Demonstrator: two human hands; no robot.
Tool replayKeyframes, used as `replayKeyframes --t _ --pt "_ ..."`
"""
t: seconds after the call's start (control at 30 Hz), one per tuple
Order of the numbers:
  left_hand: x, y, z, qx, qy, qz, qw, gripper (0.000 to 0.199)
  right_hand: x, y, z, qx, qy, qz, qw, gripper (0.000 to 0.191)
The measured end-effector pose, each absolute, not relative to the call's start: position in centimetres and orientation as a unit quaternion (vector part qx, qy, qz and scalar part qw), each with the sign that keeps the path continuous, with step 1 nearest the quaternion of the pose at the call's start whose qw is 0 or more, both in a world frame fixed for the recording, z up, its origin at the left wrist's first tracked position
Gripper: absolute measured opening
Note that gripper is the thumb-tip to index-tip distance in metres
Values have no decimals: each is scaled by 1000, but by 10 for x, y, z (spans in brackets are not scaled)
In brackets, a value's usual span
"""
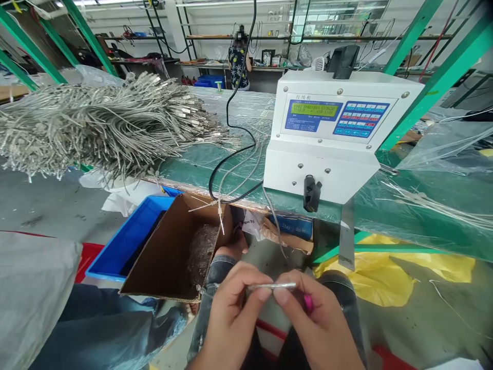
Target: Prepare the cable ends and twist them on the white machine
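Above my lap, my left hand (236, 311) and my right hand (316, 316) meet, thumbs and fingertips pinched along a thin silver-grey cable (285, 285). It lies about level between them; the rest of it is hidden by my fingers. Something bright pink (308, 302) shows at my right fingers, its kind unclear. Beyond my hands, a white machine (319, 162) with a small display and blue keypad stands on the green-topped bench (185, 167). A black fitting (311, 194) sticks out of its front. Loose grey cables (239, 172) hang over the bench edge beside it.
A large heap of grey cables (134, 121) covers the bench's left side. Below stand an open cardboard box (154, 262) and a blue bin (106, 257). Another person's jeans (108, 329) are at left; a person (239, 64) is far back. Yellow plastic (370, 282) lies at right.
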State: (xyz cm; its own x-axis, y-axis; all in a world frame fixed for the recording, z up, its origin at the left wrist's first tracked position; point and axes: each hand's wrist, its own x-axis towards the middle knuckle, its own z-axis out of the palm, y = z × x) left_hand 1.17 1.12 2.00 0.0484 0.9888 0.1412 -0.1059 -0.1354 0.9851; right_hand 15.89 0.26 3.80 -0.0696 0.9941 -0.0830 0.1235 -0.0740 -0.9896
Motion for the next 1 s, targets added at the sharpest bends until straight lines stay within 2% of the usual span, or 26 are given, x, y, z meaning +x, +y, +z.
replayKeyframes --t 0.17,0.53,0.6,0.73,0.87,1.0 --pt "16 12 18 471 452 564 506 16 156 6 38 -543 -490 530 429 34" --pt "22 9 15 405 466 544 569 24 156 5 23 -581 -553 427 417 51" --pt "21 9 15 394 471 540 575 27 161 5 21 -585 -547 410 435 47" --pt "18 11 14 369 478 551 575 30 172 -1 17 -559 -598 316 480 20" --pt "20 11 14 355 483 550 582 24 167 -4 17 -503 -709 195 455 41" --pt "22 9 15 353 476 539 598 23 154 0 17 -504 -706 180 463 16"
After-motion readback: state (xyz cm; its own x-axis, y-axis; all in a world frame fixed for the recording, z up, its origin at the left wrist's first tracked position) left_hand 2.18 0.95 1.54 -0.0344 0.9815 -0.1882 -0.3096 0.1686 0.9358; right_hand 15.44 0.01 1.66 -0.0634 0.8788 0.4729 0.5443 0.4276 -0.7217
